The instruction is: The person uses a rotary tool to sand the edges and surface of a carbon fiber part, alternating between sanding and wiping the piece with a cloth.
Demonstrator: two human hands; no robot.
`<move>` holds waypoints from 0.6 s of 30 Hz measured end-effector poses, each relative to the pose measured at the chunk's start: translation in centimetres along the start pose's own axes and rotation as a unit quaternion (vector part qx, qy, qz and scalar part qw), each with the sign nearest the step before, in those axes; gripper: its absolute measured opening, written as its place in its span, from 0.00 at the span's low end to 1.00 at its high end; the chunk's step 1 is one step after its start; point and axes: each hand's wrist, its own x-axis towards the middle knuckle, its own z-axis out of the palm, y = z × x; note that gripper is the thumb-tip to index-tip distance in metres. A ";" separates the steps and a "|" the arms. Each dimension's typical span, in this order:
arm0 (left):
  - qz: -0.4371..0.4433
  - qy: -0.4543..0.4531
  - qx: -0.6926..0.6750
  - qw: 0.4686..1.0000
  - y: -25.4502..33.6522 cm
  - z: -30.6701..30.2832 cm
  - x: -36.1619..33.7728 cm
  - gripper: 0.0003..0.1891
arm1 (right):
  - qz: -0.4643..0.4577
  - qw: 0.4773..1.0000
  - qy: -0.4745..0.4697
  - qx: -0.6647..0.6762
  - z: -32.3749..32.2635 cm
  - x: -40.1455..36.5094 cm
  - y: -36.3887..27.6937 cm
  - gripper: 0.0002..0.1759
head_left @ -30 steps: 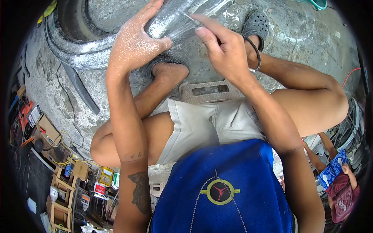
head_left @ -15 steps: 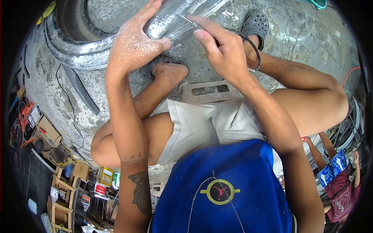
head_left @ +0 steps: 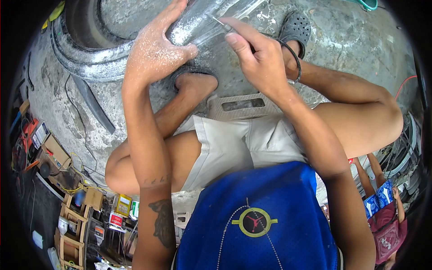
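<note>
A black tire [head_left: 96, 63] dusted with white powder lies on the floor at the top left, and its tread runs up to the top middle. My left hand [head_left: 157, 51], speckled with powder, rests against the tire with thumb and fingers spread. In my right hand [head_left: 258, 56] is a small rotary tool [head_left: 227, 28], pinched between thumb and index finger. Its thin metal bit [head_left: 215, 19] points up and left at the powdered tread. Whether the tip touches the rubber cannot be made out. A cord loops behind my right wrist.
A low plastic stool [head_left: 216, 108] is between my legs. A flat dark strip [head_left: 94, 105] and a thin cable lie on the floor at left. Wooden crates [head_left: 72, 229], boxes and cans stand at lower left. Another person [head_left: 389, 229] is at lower right.
The other person at the right has shifted a little downward and left. My right hand and the tool have barely moved, and my left hand stays in place.
</note>
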 end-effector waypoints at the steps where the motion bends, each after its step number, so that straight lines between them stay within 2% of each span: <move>1: 0.001 -0.008 0.001 1.000 0.4 -0.2 -0.1 0.48 | 0.013 1.000 0.014 0.017 0.0 0.1 0.0 0.16; 3: -0.018 0.001 0.004 1.000 -0.5 0.1 -0.1 0.48 | 0.028 0.999 0.026 0.038 0.2 0.0 0.0 0.16; 5: -0.034 0.008 0.005 0.999 -0.2 0.1 0.1 0.48 | -0.033 0.999 0.022 0.015 0.4 0.0 0.4 0.16; 6: -0.048 -0.004 0.015 0.999 0.2 -0.1 0.2 0.48 | -0.034 0.999 0.024 0.013 0.3 -0.1 0.4 0.16; 8: -0.062 -0.014 0.026 0.998 0.9 -0.3 0.5 0.48 | 0.022 1.000 -0.001 0.002 0.1 -0.2 -0.4 0.17; 10: -0.107 -0.026 0.010 0.994 1.0 -0.4 0.5 0.48 | 0.039 0.999 0.002 0.006 -0.2 0.1 -0.7 0.17; 15: -0.060 -0.020 0.009 0.998 0.6 -0.3 0.5 0.48 | 0.049 0.999 -0.023 0.003 -0.1 -0.1 -0.3 0.17; 17: -0.052 -0.023 0.000 0.998 -0.1 -0.3 0.3 0.48 | 0.000 0.999 0.043 0.018 0.3 0.2 0.3 0.17; 18: -0.039 -0.006 0.003 0.999 -0.7 0.1 0.1 0.48 | 0.002 0.999 0.042 0.019 0.4 -0.1 0.4 0.17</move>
